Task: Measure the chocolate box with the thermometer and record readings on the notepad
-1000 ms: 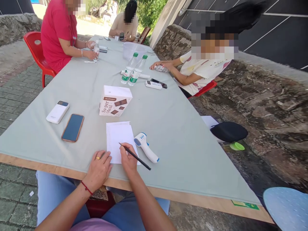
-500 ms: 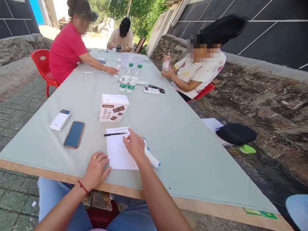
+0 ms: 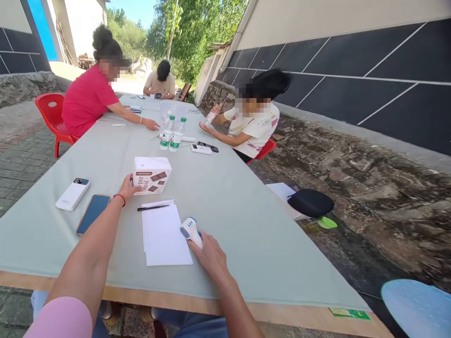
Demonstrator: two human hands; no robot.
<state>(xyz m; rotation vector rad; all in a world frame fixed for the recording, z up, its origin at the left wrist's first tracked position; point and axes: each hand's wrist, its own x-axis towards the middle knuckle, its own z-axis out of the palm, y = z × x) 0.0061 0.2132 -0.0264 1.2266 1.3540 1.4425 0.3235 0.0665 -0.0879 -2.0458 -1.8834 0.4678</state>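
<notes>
My left hand (image 3: 128, 189) reaches out to a white "Super Meal" box (image 3: 152, 163) and grips its left side, covering part of the lettering. The box stands upright on the cloth. In my right hand (image 3: 211, 255) is the handle of a white and blue forehead thermometer (image 3: 190, 228), its head pointing away to the left. White paper sheets (image 3: 165, 237) lie between my arms, with a black pen (image 3: 153, 207) across their top edge. Left of my left forearm rest a phone (image 3: 93, 213) in an orange-edged case and a white power bank (image 3: 73, 194).
Two water bottles with green caps (image 3: 177, 134) stand mid-table, with a third behind them. Nearby lie a white device (image 3: 201, 149) and a dark phone. Three other people sit around the table; one at the right (image 3: 255, 122) holds a bottle. A clear basin (image 3: 174, 109) is farther back.
My left hand has moved from the paper's edge to the box. My right hand has left the paper and taken hold of the thermometer. The person in red has released a bottle.
</notes>
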